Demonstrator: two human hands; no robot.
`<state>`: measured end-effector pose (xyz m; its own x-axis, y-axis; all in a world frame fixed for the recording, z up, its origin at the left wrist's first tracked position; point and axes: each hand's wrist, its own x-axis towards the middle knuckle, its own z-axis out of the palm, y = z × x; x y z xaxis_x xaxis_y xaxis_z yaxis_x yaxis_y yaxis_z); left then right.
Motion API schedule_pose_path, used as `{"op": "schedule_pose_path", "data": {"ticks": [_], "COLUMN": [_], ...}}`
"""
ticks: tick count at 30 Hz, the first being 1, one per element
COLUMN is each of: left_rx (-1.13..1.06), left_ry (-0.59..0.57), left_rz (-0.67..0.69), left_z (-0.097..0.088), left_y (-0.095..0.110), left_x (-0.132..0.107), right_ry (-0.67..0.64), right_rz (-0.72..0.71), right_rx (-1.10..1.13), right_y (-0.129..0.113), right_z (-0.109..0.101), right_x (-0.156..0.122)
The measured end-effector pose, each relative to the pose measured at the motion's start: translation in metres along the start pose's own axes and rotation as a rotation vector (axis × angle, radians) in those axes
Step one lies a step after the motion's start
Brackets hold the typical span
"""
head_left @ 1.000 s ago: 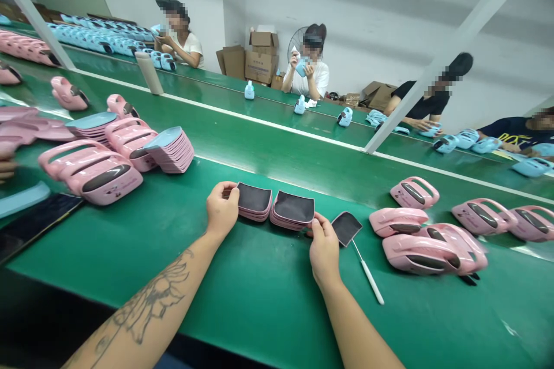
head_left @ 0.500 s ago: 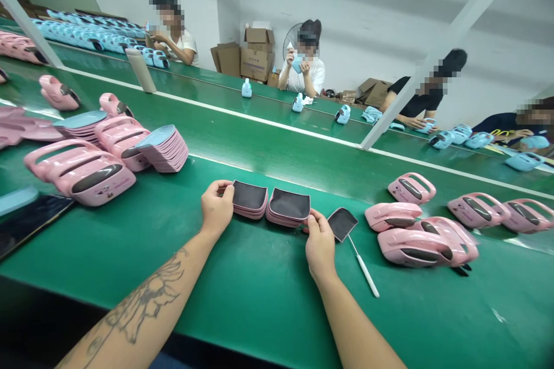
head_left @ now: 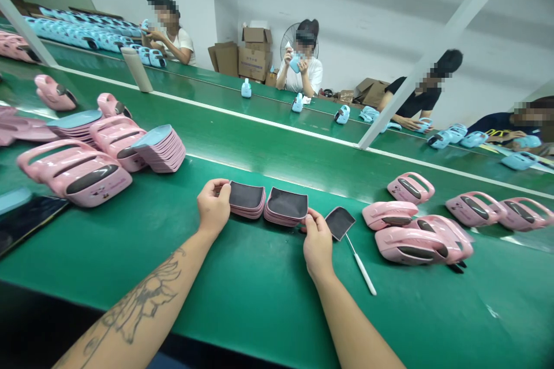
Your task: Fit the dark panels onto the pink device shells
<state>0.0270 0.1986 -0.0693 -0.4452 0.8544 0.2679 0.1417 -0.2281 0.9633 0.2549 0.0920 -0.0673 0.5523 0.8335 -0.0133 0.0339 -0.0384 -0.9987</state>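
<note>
Two short stacks of pink shells with dark grey pads on top lie side by side on the green belt. The left stack (head_left: 246, 199) has my left hand (head_left: 213, 207) gripping its left edge. My right hand (head_left: 318, 245) holds the right edge of the right stack (head_left: 285, 206). The stacks almost touch. Just right of my right hand lies a small dark pad on a white-handled stick, a paddle tool (head_left: 340, 223), not held. Pink device housings (head_left: 411, 245) lie further right.
The green conveyor belt (head_left: 242, 300) runs across the view. Larger pink housings (head_left: 73, 174) and a blue-topped pink stack (head_left: 159, 149) lie to the left. Several people work at a second belt (head_left: 259, 118) beyond a white rail, with cardboard boxes (head_left: 253, 63) behind.
The whole scene has drifted slightly left and up in view as my head moves. My hands still grip the two stacks in nearly the same way.
</note>
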Motion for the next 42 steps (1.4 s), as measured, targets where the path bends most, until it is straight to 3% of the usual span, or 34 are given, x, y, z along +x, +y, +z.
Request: {"op": "schedule_pose_path", "data": {"ticks": [15, 27, 42], "left_rx": [0.087, 0.055, 0.043], "left_ry": [0.021, 0.033, 0.037], "left_rz": [-0.050, 0.015, -0.004], "left_z": [-0.002, -0.004, -0.003], "left_y": [-0.012, -0.001, -0.006], "left_x": [0.006, 0.002, 0.004], "right_ry": [-0.015, -0.015, -0.011], "right_rz": [0.012, 0.007, 0.004], "right_rx": [0.010, 0.007, 0.001], "right_y": [0.001, 0.003, 0.002], "right_z": [0.000, -0.001, -0.001], "right_x": [0.000, 0.001, 0.000]}}
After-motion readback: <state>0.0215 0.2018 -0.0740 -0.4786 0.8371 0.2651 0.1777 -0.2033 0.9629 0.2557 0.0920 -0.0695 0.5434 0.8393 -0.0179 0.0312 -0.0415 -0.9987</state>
